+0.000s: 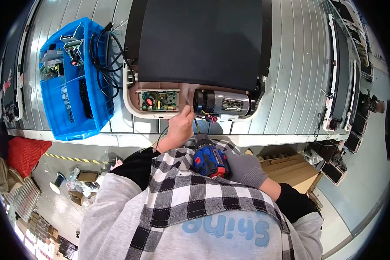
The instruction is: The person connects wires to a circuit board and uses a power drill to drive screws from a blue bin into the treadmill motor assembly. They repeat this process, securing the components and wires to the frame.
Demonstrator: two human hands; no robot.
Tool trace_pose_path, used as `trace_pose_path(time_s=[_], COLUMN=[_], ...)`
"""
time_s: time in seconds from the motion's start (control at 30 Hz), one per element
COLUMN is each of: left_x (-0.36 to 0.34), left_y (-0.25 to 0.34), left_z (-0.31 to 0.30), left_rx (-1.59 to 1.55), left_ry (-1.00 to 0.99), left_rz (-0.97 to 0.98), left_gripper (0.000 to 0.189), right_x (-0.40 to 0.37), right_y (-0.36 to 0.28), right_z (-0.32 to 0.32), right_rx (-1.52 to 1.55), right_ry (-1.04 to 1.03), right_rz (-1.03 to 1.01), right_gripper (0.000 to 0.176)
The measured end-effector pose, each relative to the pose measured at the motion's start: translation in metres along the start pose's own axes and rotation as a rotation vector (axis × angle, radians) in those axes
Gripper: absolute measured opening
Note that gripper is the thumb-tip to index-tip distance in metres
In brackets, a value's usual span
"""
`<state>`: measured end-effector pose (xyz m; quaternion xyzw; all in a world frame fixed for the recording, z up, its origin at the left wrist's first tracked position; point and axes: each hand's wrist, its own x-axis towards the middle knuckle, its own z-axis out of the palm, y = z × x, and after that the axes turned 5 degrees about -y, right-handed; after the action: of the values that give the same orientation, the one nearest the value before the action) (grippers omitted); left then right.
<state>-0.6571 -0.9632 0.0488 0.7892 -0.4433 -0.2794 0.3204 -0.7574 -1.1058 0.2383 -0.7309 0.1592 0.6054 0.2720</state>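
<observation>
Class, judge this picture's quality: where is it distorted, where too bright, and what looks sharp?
Head view: bench slats bow, corners go black; head view: whitish glare washes out the far lower left; head view: drill and circuit board fairly crisp, though the board's fine markings are unreadable.

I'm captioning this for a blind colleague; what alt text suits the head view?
A person's gloved right hand holds a blue cordless drill while their bare left hand reaches between a green circuit board and a cylindrical motor. A blue parts bin sits to the left.
</observation>
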Motion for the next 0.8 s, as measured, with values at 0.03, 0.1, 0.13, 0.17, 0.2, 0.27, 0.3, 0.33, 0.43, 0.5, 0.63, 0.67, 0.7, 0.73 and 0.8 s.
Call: trace_pose_path(time_s=[0.03,0.1,0.13,0.17,0.2,0.27,0.3,0.33,0.43,0.5,0.63,0.67,0.7,0.73,0.8], left_x=[0.0,-0.001,-0.001,-0.002,-0.002,-0.001,-0.001,0.0,-0.002,-0.002,-0.001,-0.001,-0.001,-0.001,-0.001], left_y=[0.0,0.0,-0.001,-0.001,0.0,0.001,0.001,0.0,-0.002,-0.002,-0.001,-0.001,0.0,0.0,0.0], left_z=[0.0,0.001,0.001,0.001,0.0,-0.001,-0.001,-0.001,0.001,0.002,0.001,0.001,0.001,0.001,0.0], left_rx=[0.003,0.008,0.01,0.011,0.004,0.003,0.001,-0.008,-0.027,-0.032,-0.012,-0.012,-0.012,-0.012,-0.008], left_ry=[-0.001,-0.005,-0.013,-0.022,-0.022,-0.022,-0.022,-0.02,-0.021,-0.024,-0.018,-0.022,-0.027,-0.03,-0.038], left_rz=[-0.007,-0.024,-0.031,-0.034,-0.033,-0.037,-0.041,-0.035,-0.027,-0.032,-0.04,-0.039,-0.036,-0.038,-0.043], left_gripper=[0.013,0.013,0.013,0.012,0.012,0.012,0.012,0.012,0.012,0.012,0.013,0.013,0.013,0.014,0.014], right_x=[0.001,-0.001,-0.002,-0.002,-0.002,-0.002,-0.001,-0.001,0.001,0.001,0.003,0.004,0.003,0.003,0.001], right_y=[0.001,0.0,-0.002,-0.003,-0.004,-0.003,-0.001,-0.001,0.0,0.0,0.003,0.003,0.004,0.005,0.001], right_z=[0.0,-0.006,-0.007,-0.008,-0.01,-0.011,-0.008,-0.007,-0.008,-0.008,-0.01,-0.01,-0.01,-0.01,-0.021], right_rx=[0.005,0.0,0.003,-0.006,-0.015,-0.005,0.015,0.035,-0.002,0.007,0.001,0.008,0.015,0.021,-0.024], right_ry=[0.001,-0.008,-0.013,-0.025,-0.034,-0.026,-0.014,-0.003,-0.042,-0.03,-0.019,-0.015,-0.01,-0.004,-0.036], right_rz=[0.003,0.003,0.0,0.001,0.005,0.01,0.007,0.003,0.014,-0.006,-0.019,-0.02,-0.02,-0.02,-0.008], right_gripper=[0.06,0.06,0.06,0.059,0.059,0.058,0.058,0.057,0.056,0.055,0.053,0.053,0.054,0.054,0.05])
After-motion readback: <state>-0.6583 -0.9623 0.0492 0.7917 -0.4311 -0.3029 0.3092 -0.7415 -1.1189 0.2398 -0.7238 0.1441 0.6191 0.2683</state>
